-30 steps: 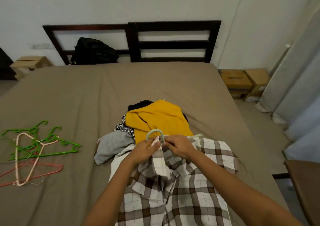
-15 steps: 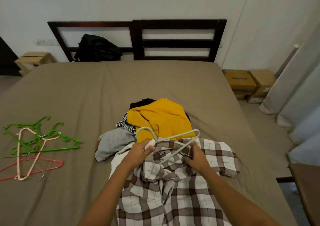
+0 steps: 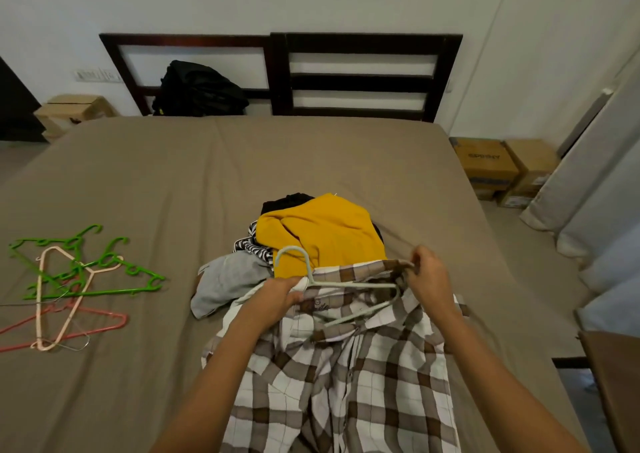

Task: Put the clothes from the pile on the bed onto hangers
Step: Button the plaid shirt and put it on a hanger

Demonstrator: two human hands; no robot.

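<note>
One brown-and-white plaid shirt (image 3: 346, 366) is lying at the near edge of the bed (image 3: 173, 175), with a pale green hanger (image 3: 346, 284) sitting in its open collar. The left hand (image 3: 277, 296) is gripping the collar fabric by the hanger's neck, fingers curled. The right hand (image 3: 427, 279) is pinching the shirt's shoulder, holding it raised. Just behind, a yellow garment (image 3: 322, 234) is topping the pile, with a grey garment (image 3: 225, 279) beside it. Loose hangers (image 3: 69, 279) are lying well apart on the left.

Black backpack (image 3: 201, 88), cardboard boxes (image 3: 486, 163)
</note>
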